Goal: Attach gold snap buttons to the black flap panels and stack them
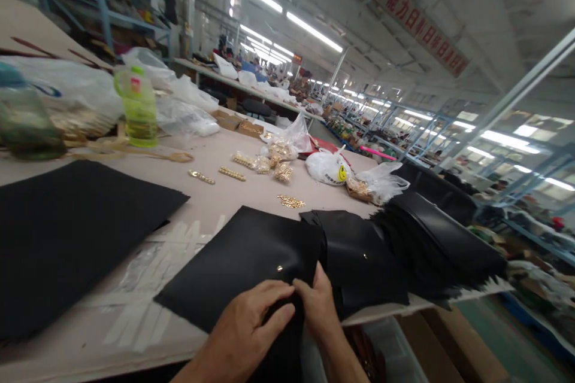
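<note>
A black leather-like panel (251, 245) lies at the front of the table, its near part bent down over the edge. A small gold metal fitting (280, 268) is set in it. My left hand (251, 326) is closed on the panel's near part, thumb and forefinger curled toward each other. Close beside it, my right hand (318, 305) grips the panel's right side with the thumb up. The fingertips of both hands almost meet, and what lies beneath them is hidden. To the right is another black panel (354, 245) with a gold fitting.
Stacked black pieces (431, 239) lie at right, and a large black sheet (76, 233) at left. Loose gold fittings (291, 201), rows of gold pieces (232, 173) and plastic bags (327, 166) sit farther back. A green bottle (140, 111) stands at back left.
</note>
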Demonstrator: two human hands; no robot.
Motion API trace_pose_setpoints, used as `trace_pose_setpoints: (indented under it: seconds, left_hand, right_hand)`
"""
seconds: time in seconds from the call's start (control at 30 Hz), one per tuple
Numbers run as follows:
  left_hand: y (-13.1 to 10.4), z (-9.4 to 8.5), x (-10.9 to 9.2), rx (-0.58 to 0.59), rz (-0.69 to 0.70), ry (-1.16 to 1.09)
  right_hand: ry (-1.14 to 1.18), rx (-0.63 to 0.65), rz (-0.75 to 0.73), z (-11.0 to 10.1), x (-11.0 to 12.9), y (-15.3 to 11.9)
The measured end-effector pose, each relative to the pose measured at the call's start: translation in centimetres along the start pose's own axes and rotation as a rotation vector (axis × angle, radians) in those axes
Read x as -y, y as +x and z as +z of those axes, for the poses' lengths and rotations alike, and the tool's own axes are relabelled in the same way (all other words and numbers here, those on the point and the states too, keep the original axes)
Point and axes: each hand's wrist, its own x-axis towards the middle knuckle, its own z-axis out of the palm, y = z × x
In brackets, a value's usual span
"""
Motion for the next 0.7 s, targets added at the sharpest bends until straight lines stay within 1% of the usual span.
trace_pose_setpoints:
  seconds: [0.07,0.13,0.17,0.23,0.3,0.37,0.4,0.43,0.47,0.5,0.53,0.57,0.6,0.63,0.67,0.7]
  left_hand:
    - [-0.9,-0.6,0.7,-0.027,-0.139,-0.083]
    - [-2.1,-1.5,1.9,-0.023,-0.292,-0.183]
    - [-2.7,-1.9,2.6,-0.011,-0.341,-0.236]
    - [-3.9,-2.6,4.2,0.018,-0.376,-0.342]
    - [-5.0,-3.0,5.5,0.011,-0.377,-0.433]
    - [-6.0,-3.3,6.2,-0.017,-0.395,-0.503]
    - [-6.4,-3.4,6.2,-0.03,-0.397,-0.533]
    - [-6.7,-3.5,5.9,-0.04,-0.39,-0.563]
    - [-7.0,-3.7,5.4,-0.045,-0.373,-0.592]
    - [-7.1,-3.9,4.9,-0.054,-0.351,-0.622]
    - [-7.2,-4.1,4.3,-0.064,-0.326,-0.651]
    - [-7.2,-4.4,3.8,-0.076,-0.305,-0.663]
    - [-7.1,-4.6,3.4,-0.091,-0.295,-0.655]
    - [-7.1,-4.8,3.1,-0.113,-0.293,-0.626]
    - [-7.1,-5.0,3.0,-0.135,-0.291,-0.579]
    - [-7.1,-5.1,3.0,-0.16,-0.287,-0.515]
  right_hand:
    - [0.085,-0.002,0.046,-2.5,1.8,1.5]
    - [0.107,0.017,0.043,-6.0,4.7,3.2]
    - [0.091,0.03,0.035,-8.0,6.2,4.1]
    - [0.03,0.016,0.037,-12.2,9.1,5.8]
    - [-0.069,-0.022,0.08,-16.4,11.0,7.3]
    - [-0.215,-0.068,0.173,-20.2,11.6,8.6]
    - [-0.33,-0.119,0.216,-21.9,11.5,9.2]
    - [-0.486,-0.2,0.238,-23.2,11.2,9.6]
    - [-0.695,-0.302,0.246,-24.2,10.6,10.1]
    - [-0.912,-0.375,0.244,-24.6,9.9,10.4]
    - [-1.087,-0.433,0.203,-24.4,9.2,10.7]
    - [-1.186,-0.443,0.154,-23.6,8.4,10.7]
    - [-1.193,-0.434,0.1,-22.1,7.7,10.5]
    - [-1.124,-0.376,0.041,-19.9,7.2,9.9]
    - [-1.002,-0.303,-0.009,-17.2,6.8,8.9]
    - [-0.857,-0.186,-0.066,-14.0,6.5,7.7]
